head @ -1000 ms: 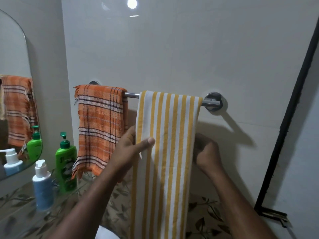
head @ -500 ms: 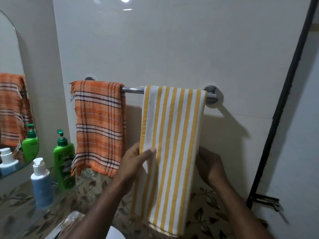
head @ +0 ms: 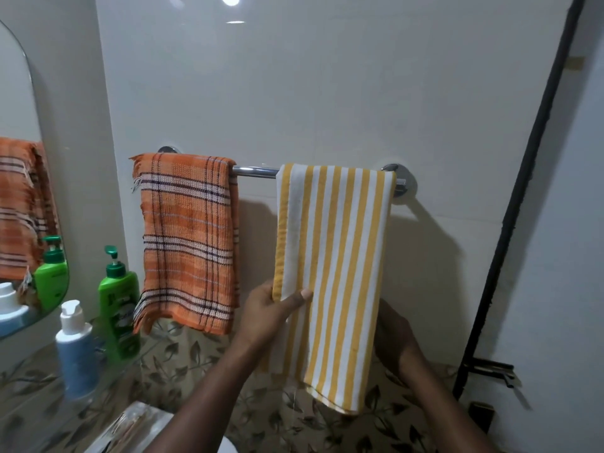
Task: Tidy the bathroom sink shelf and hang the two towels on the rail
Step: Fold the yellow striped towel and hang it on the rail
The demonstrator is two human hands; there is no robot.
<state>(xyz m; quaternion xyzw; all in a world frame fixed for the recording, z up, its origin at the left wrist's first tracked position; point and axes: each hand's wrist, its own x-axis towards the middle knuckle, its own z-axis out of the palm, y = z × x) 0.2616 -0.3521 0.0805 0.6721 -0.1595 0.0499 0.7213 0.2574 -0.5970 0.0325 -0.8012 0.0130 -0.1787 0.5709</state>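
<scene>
- Left hand pinches the yellow-striped towel at its left edge, lower down than a second ago.
- Right hand is at the right edge, fingers hidden behind; grip unclear.
- Towel hem now shows; it hangs on the rail beside the orange plaid towel.

The right hand has its fingers tucked behind the striped towel, so I cannot tell if they hold it, and the left hand shows only its thumb in front, with its other fingers behind the cloth. The rail is covered where the two towels hang, and its left end just peeks out above the orange towel. The mirror is cut off by the left edge, the blue bottle is blurry, and the words on the green bottle are too small to read.
</scene>
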